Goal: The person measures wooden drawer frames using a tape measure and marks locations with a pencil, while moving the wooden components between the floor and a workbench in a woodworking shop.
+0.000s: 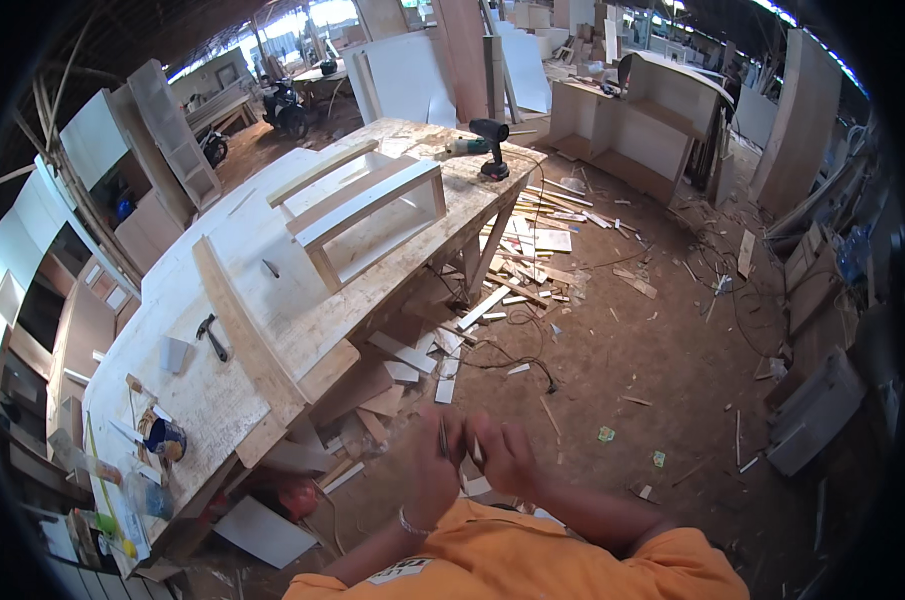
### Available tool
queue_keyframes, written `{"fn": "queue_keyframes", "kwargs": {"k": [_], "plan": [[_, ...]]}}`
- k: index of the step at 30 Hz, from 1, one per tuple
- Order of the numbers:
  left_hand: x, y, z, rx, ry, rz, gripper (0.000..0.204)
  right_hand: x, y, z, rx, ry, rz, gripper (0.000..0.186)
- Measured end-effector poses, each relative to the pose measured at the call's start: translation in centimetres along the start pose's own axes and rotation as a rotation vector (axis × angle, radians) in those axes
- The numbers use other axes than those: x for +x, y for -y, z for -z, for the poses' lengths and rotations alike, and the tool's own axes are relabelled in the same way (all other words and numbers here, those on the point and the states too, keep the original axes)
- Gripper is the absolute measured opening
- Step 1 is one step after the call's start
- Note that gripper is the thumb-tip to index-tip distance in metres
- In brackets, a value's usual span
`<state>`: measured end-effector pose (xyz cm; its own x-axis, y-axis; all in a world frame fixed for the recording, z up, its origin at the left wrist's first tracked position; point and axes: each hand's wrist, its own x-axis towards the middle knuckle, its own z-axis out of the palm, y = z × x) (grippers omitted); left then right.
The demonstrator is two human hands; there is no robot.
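1. Meeting closely before the orange shirt point(517, 560), the left hand point(436, 468) and right hand point(505, 462) were curled narrow; the left appeared to pinch a slim grey piece point(443, 438), the right a slim pale piece point(476, 450). What either piece was could not be told.
2. Both pieces sat at the clock's centre, well apart from the workbench point(302, 215) at 11 o'clock. With no surface seen under them, a loosened pinch could have dropped one, and the wood scraps point(553, 241) toward 12 o'clock might have hidden it.
3. If either piece had a sharp end, which the view did not settle, a slip could have nicked the neighbouring fingers.
4. A dark cord point(550, 384) lay loose at 2 o'clock; a careless step could have snagged it.
5. At 12 o'clock the cordless drill point(492, 150) stood near the bench edge, where a hard knock might have toppled it.
6. At 9 o'clock, a stray reach could have tipped the dark blue can point(165, 440).
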<state>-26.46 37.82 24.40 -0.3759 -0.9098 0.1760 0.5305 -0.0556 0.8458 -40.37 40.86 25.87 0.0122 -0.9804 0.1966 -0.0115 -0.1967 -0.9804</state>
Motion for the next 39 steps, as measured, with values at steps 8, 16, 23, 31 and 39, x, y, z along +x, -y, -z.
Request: {"fn": "queue_keyframes", "kwargs": {"k": [8, 16, 23, 31, 39], "plan": [[3.2, -0.5, -1.7, 0.465, 0.001, -0.126, 0.067, 6.7, 1.6, -0.3, 0.224, -0.162, 0.227, 0.044], [8.0, -1.8, -1.0, 0.205, -0.332, -0.198, 0.046, 12.0, 2.5, -1.8, -0.325, -0.276, 0.491, 0.034], [8.5, -9.8, 3.1, -0.359, -0.286, -0.285, 0.043, 7.3, -0.9, 0.5, -0.544, 0.498, -0.106, 0.046], [7.1, -11.3, 3.3, -0.240, -0.292, -0.255, 0.028, 4.9, -1.0, -1.1, 0.280, 0.588, -0.481, 0.034], [3.4, -7.5, -0.1, 1.243, 0.132, -0.418, 0.031, 3.6, -6.7, 0.0, -0.125, 0.653, -0.607, 0.030]]}}
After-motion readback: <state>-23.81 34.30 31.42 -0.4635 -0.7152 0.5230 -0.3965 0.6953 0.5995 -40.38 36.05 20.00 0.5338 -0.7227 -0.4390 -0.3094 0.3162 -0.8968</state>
